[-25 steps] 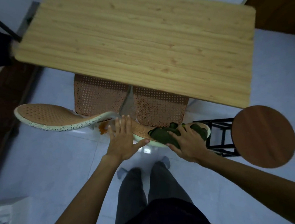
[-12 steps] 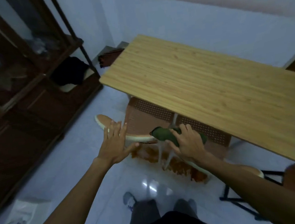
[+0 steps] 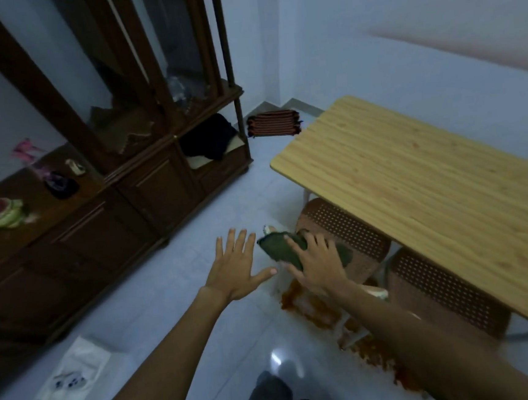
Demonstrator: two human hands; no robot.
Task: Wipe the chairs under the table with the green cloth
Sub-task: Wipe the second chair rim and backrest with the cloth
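Two brown perforated plastic chairs stand pushed under the light wooden table (image 3: 413, 167). The left chair (image 3: 345, 228) shows its seat and part of its backrest top; the right chair (image 3: 439, 283) is further under the table. My right hand (image 3: 318, 265) presses the dark green cloth (image 3: 279, 246) onto the top edge of the left chair's backrest. My left hand (image 3: 235, 266) hovers just left of the cloth with its fingers spread, holding nothing.
A tall dark wooden cabinet (image 3: 95, 182) with glass doors fills the left side. A white paper or bag (image 3: 75, 369) lies on the floor near it. A folded striped cloth (image 3: 273, 124) lies in the far corner. My legs show at the bottom.
The view has swung left and up, showing the cabinet. My right hand has slid the cloth left along the backrest top. My left hand has lifted off the backrest.
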